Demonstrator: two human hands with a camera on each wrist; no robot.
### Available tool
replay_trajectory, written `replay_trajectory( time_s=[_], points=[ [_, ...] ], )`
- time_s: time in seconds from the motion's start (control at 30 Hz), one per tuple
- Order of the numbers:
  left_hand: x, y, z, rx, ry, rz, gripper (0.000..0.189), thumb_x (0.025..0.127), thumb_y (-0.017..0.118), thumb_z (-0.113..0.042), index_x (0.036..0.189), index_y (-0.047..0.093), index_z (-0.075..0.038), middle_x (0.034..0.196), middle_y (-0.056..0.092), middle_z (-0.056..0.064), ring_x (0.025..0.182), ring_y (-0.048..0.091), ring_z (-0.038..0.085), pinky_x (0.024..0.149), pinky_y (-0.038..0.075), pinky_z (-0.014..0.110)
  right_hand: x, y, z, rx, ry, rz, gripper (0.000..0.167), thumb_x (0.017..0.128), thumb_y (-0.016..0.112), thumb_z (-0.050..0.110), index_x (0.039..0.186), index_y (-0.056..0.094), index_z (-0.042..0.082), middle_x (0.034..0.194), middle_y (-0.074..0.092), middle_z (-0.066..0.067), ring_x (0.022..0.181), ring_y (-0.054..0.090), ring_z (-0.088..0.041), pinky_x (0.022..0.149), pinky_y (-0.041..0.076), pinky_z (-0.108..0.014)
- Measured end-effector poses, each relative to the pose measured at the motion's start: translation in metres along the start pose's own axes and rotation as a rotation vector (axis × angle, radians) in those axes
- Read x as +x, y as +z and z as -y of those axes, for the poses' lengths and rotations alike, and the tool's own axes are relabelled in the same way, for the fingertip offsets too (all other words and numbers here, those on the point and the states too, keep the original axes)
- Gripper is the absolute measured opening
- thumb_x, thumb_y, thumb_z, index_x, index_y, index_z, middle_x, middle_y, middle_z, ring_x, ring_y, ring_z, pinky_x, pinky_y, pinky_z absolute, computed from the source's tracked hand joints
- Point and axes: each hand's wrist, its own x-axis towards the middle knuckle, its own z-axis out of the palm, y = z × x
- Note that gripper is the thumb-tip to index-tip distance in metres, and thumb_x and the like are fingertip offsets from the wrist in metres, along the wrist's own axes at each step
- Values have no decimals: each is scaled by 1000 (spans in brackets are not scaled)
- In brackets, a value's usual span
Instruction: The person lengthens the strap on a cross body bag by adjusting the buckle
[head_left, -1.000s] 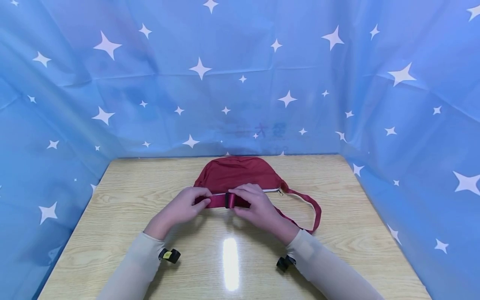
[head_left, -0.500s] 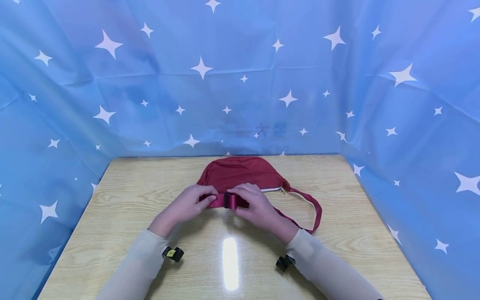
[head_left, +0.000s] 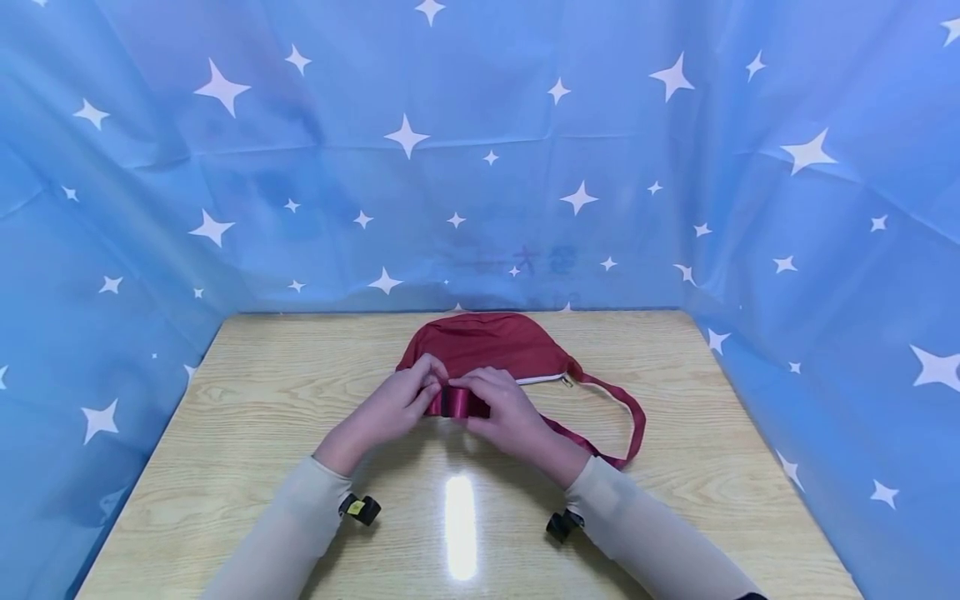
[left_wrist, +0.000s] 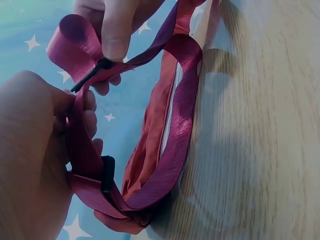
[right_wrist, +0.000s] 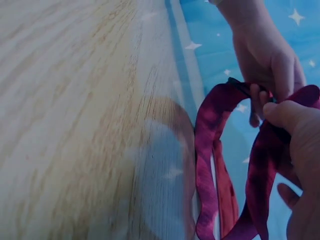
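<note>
One left hand (head_left: 388, 410) and one right hand (head_left: 516, 421) grip a dark red strap (head_left: 458, 403), nearly meeting above a wooden bench (head_left: 262, 433).
The left hand's fingers are curled round the strap; the right hand pinches it between thumb and fingers at a black slider (left_wrist: 90, 77), where the webbing forms a loop. A second black fitting (left_wrist: 108, 173) sits along the strap beside the left hand. Just beyond the hands, the red bag (head_left: 487, 346) lies near the bench's far edge, its white zip (head_left: 543, 379) facing the person; the strap's other stretch curves out from the bag's right end. Pale sleeves (head_left: 285, 517) cover the forearms, with a black device (head_left: 362, 509) at each wrist. Behind and around hangs a blue backdrop (head_left: 480, 92) with white stars.
</note>
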Motion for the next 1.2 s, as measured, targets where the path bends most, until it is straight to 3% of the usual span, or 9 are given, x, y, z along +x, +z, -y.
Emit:
replay_trajectory(
  time_s=[0.1, 0.33, 0.6, 0.93, 1.2],
  points=[
    [0, 1, 0, 7, -13, 0, 12, 116, 54, -9, 127, 56, -15, 91, 61, -4, 79, 57, 13, 79, 52, 36, -1, 0, 0, -1, -5, -7, 51, 87, 91, 9, 136, 76, 10, 126, 75, 0, 119, 67, -20, 103, 50, -47],
    [-13, -8, 7, 24, -85, 13, 17, 116, 57, -15, 131, 65, -21, 119, 72, -3, 105, 67, 17, 95, 55, 46, -3, -1, 0, 2, -3, -14, 50, 89, 89, 10, 137, 76, 10, 127, 76, 0, 119, 67, -18, 101, 51, -46],
    [-26, -20, 17, 7, -116, 32, 13, 108, 71, -14, 118, 77, -20, 113, 74, -7, 98, 66, 14, 88, 56, 42, -5, -2, 1, 30, -14, -21, 52, 87, 87, 8, 137, 76, 9, 129, 75, -1, 120, 67, -20, 101, 51, -49],
    [-16, -18, 19, 5, -13, 41, 13, 110, 70, -12, 109, 74, -24, 86, 65, -14, 78, 62, 9, 80, 54, 35, -5, -2, 2, 33, -11, -16, 53, 87, 90, 8, 138, 76, 11, 130, 75, 0, 120, 66, -20, 101, 50, -48],
    [-4, -11, 3, -40, -23, 52, 9, 113, 65, -13, 119, 63, -20, 85, 64, -11, 77, 60, 10, 78, 52, 36, -3, 1, 0, 19, -5, -14, 56, 87, 97, 16, 138, 75, 12, 129, 75, 0, 120, 66, -18, 102, 50, -46]
  ],
)
